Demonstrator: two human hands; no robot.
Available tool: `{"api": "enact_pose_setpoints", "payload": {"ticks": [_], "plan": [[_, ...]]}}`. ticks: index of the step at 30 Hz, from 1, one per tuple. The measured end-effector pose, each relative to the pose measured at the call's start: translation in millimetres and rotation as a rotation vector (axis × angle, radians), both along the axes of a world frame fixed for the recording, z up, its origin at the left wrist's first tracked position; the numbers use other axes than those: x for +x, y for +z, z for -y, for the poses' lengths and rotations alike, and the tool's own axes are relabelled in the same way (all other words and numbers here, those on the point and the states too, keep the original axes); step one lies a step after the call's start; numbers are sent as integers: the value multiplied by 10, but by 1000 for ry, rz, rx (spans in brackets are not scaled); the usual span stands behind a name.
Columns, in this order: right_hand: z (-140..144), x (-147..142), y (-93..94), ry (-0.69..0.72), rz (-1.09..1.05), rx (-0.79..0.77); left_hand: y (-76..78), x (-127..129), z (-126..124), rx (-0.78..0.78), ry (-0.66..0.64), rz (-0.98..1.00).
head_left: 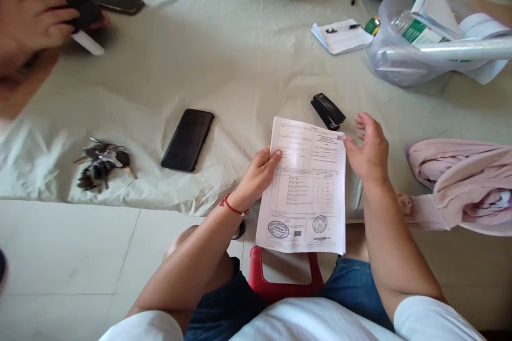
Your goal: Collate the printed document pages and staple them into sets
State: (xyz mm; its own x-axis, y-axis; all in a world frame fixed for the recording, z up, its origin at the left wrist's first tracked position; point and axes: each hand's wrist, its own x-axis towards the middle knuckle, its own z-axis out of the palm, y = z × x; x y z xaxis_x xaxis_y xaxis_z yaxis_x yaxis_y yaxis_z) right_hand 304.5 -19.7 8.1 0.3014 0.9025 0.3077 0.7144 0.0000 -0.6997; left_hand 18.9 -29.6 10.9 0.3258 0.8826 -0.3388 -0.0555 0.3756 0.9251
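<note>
Left hand [258,173] pinches the left edge of the papers [302,186], thumb on top, fingers out of sight beneath. Right hand [371,149] is partly open at their upper right corner, fingers loosely bent and raised clear of the sheet; whether its thumb presses the corner or merely meets it is hard to tell. The papers are tilted across the near edge of the table [248,64], lower end above a red stool [258,274], printed side up with two stamps near the bottom. Just beyond their top edge lies a stapler [327,111]. A phone [187,139] and keys [104,162] lie to the left, pink cloth [472,181] to the right. Farther off stands a filled basin [394,66], beside a notepad [346,37].
</note>
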Motion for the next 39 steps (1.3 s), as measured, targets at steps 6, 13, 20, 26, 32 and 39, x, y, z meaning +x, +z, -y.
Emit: {"api": "enact_pose_setpoints", "payload": {"ticks": [6, 13, 20, 26, 32, 39], "plan": [[-72, -438, 239, 227, 195, 106, -18, 34, -7, 37, -77, 18], [-138, -794, 122, 441, 276, -5, -117, 73, 24, 264, -24, -127], [-116, -925, 186, 450, 323, 41, -149, 99, -2, 425, 13, -152], [-103, -1033, 175, 498, 287, 99, -204, 94, -16, 490, 25, -186], [-101, -1040, 170, 496, 98, 43, -249, 90, -17, 536, -36, -233], [-127, -983, 159, 471, 62, -50, -226, 102, 42, 524, -49, -305]]}}
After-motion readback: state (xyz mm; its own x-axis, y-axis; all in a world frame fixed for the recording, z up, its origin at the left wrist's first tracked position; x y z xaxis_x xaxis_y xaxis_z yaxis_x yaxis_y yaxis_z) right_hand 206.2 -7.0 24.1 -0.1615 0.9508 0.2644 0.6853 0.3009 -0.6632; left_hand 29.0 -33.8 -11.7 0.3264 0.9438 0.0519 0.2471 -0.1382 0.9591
